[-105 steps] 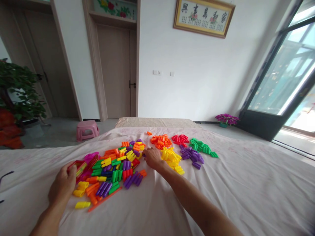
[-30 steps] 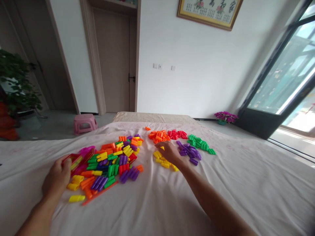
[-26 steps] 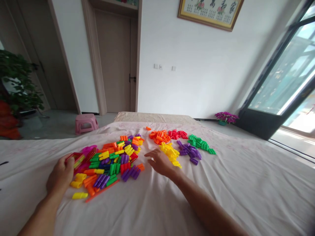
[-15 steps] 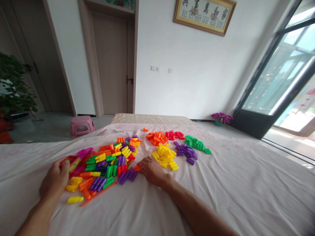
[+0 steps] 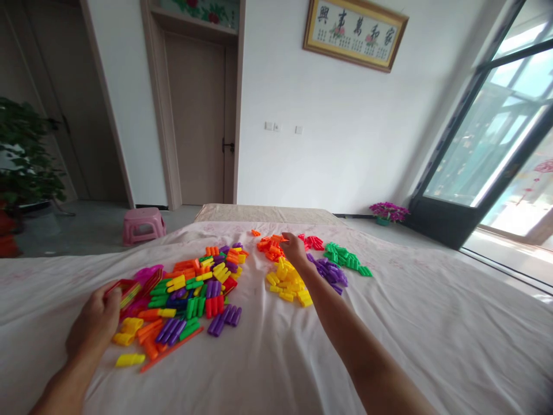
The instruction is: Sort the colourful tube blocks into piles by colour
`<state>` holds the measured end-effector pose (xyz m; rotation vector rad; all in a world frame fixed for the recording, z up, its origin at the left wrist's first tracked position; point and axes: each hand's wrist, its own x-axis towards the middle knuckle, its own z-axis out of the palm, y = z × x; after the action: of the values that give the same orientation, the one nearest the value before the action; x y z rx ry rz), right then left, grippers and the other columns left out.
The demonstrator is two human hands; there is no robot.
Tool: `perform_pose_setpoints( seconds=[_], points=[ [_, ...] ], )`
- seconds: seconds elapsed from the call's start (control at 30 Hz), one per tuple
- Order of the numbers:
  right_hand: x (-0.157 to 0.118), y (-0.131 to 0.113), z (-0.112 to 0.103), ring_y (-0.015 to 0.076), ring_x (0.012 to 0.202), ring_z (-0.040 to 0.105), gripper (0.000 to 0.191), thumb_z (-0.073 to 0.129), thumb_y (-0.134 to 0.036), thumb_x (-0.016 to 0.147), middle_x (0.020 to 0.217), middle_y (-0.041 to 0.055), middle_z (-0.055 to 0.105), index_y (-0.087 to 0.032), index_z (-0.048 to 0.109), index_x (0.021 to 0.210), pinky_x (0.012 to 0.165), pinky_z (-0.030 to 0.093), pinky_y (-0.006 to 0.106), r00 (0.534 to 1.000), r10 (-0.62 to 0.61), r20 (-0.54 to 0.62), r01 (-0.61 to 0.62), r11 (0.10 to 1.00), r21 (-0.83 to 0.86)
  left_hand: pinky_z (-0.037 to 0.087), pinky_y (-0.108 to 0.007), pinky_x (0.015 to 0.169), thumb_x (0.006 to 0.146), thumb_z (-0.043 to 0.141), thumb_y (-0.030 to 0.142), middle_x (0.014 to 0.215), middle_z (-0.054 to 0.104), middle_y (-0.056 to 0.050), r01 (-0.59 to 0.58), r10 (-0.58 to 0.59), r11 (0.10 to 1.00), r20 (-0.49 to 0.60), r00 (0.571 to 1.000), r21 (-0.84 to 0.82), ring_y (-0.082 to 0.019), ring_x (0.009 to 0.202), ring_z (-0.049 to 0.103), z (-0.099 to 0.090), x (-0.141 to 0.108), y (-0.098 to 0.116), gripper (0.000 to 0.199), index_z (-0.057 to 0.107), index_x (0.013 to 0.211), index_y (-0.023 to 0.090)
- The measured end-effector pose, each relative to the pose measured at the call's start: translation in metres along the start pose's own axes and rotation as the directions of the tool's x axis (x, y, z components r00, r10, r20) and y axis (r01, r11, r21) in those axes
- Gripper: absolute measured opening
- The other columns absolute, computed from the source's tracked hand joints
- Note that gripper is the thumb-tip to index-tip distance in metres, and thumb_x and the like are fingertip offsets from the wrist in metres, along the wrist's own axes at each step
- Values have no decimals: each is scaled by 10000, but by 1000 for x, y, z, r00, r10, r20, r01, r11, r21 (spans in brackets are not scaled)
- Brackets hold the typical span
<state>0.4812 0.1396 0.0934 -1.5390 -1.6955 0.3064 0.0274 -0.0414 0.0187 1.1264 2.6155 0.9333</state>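
at the lower left of the frame, the left hand point(image 5: 93, 320) has its grip closed on a red-and-yellow piece point(image 5: 127, 287). beside it, a mixed heap point(image 5: 196, 302) of plastic pieces spreads over the pale cloth point(image 5: 263, 372). near the centre lie orange pieces point(image 5: 268, 249) and yellow pieces point(image 5: 285, 279); the right hand point(image 5: 294, 249) is at the orange ones, its grip too hidden to tell. right of centre: red pieces point(image 5: 314, 242), purple pieces point(image 5: 332, 272), green pieces point(image 5: 344, 257).

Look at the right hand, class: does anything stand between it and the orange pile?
Nothing visible does. The right hand is at the right side of the orange pile; whether they touch is unclear. The yellow pile lies on the near side, not between them.
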Motion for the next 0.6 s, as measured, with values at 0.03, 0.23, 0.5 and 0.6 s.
perform_pose_setpoints(
  seconds=[0.03, 0.23, 0.5, 0.6],
  points=[
    [4, 1, 2, 203, 1062, 669, 436, 574, -90, 802, 1175, 112, 706, -140, 659, 1227, 950, 494, 308, 1000, 7, -3, -7, 1000, 3, 498, -401, 804, 906, 157, 619, 1305, 616, -169, -2, 2, 1000, 4, 1000, -7, -335, 1028, 646, 0, 0, 1, 697, 482, 1360, 202],
    [-28, -10, 15, 186, 1040, 676, 365, 541, -76, 797, 1099, 62, 739, -179, 725, 1095, 931, 503, 283, 989, -124, 83, 122, 992, 38, 484, -418, 843, 911, 190, 607, 1321, 608, -155, 6, -5, 998, 18, 1000, -63, -349, 1076, 629, -3, -3, 5, 661, 479, 1363, 221],
    [-89, -43, 61, 184, 975, 674, 390, 573, -135, 835, 1148, 70, 711, -211, 668, 1205, 890, 494, 285, 891, -336, 304, 330, 941, 73, 479, -424, 865, 911, 195, 612, 1345, 594, -158, 7, -6, 998, 14, 1000, -63, -357, 1101, 621, -2, -3, 3, 666, 473, 1372, 220],
    [-89, -49, 78, 196, 1020, 658, 363, 553, -186, 873, 1158, 85, 703, -207, 654, 1221, 881, 471, 279, 900, -308, 310, 320, 947, 11, 486, -413, 856, 918, 198, 590, 1338, 602, -159, -11, 11, 999, 4, 1000, -45, -344, 1087, 632, -2, -1, 3, 650, 474, 1369, 212]
  ],
)
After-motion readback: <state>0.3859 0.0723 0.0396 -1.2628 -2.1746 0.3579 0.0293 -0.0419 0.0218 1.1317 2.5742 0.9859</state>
